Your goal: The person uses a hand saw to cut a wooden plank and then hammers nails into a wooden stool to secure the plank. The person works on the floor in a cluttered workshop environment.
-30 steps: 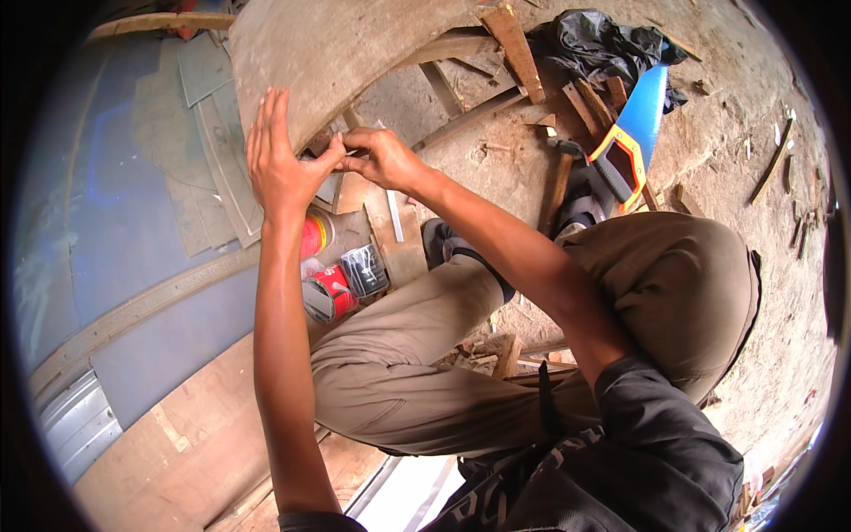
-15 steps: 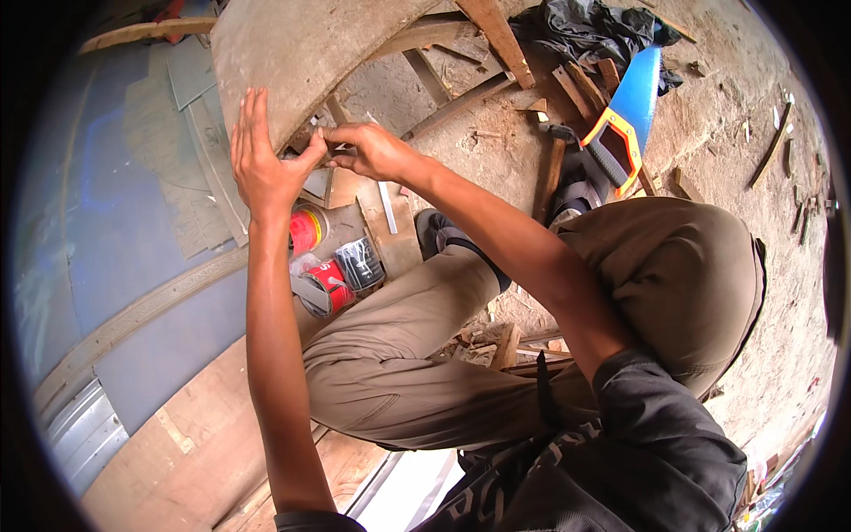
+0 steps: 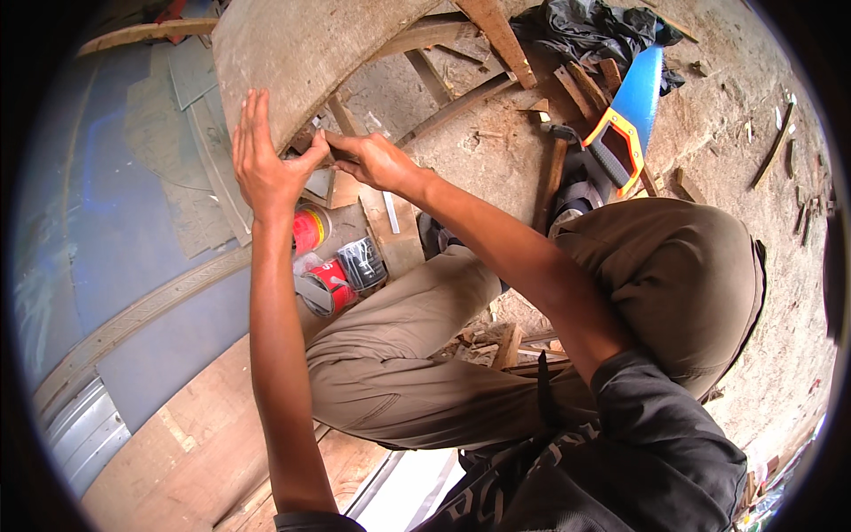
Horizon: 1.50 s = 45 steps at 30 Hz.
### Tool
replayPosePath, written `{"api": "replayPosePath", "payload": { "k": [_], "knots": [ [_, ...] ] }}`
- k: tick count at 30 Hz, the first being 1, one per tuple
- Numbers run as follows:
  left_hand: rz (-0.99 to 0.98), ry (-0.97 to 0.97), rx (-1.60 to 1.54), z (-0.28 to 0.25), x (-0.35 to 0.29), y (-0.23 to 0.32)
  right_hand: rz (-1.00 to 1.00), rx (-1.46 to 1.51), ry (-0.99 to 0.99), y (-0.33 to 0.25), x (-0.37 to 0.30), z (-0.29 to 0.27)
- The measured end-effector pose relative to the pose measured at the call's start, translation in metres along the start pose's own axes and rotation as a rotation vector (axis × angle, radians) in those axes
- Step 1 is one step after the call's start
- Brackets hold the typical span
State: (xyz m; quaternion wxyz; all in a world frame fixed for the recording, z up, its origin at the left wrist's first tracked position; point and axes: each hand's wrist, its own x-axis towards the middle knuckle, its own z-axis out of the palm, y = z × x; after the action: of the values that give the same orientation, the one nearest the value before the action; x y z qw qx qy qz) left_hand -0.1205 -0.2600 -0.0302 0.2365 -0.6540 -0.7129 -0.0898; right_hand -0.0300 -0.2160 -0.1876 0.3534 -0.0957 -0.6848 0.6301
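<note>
The left hand [image 3: 264, 173] lies wide against the far-left board [image 3: 310, 62], apparently to steady it. The right hand [image 3: 377, 161] is narrowed beside the board's near edge; its contents cannot be determined.

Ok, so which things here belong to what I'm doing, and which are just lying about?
Seemingly in the job:
wooden board, with the left hand at its edge and the right hand close by

Probably just lying about:
blue-bladed saw
red tins
black plastic bag
wood scraps
</note>
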Motion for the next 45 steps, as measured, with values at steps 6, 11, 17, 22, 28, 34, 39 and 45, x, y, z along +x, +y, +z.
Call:
{"api": "replayPosePath", "payload": {
  "k": [6,11,17,22,28,34,39,45],
  "knots": [
    [0.004,0.003,0.012,0.000,-0.001,-0.001,-0.007,-0.014,0.088,0.010,-0.004,0.015],
    [-0.001,0.006,0.024,-0.003,0.004,0.009,0.063,0.040,0.093,0.020,0.006,0.018],
    [0.010,0.016,0.006,-0.003,0.003,0.007,0.156,0.032,-0.070,0.016,0.018,0.002],
    [0.004,0.011,-0.017,-0.004,0.005,0.007,0.088,-0.005,-0.049,0.019,0.020,0.005],
    [-0.031,0.000,-0.020,-0.004,0.004,0.008,0.096,-0.046,-0.075,0.020,0.022,0.005],
    [-0.028,0.001,-0.013,-0.003,0.004,0.008,0.090,-0.046,-0.069,0.023,0.023,0.007],
    [-0.032,0.009,-0.042,0.000,0.003,0.003,0.066,-0.054,-0.054,0.021,0.023,0.006],
    [-0.035,0.038,-0.047,0.002,0.002,0.004,0.065,-0.063,-0.061,0.013,0.025,0.001]
  ]
}}
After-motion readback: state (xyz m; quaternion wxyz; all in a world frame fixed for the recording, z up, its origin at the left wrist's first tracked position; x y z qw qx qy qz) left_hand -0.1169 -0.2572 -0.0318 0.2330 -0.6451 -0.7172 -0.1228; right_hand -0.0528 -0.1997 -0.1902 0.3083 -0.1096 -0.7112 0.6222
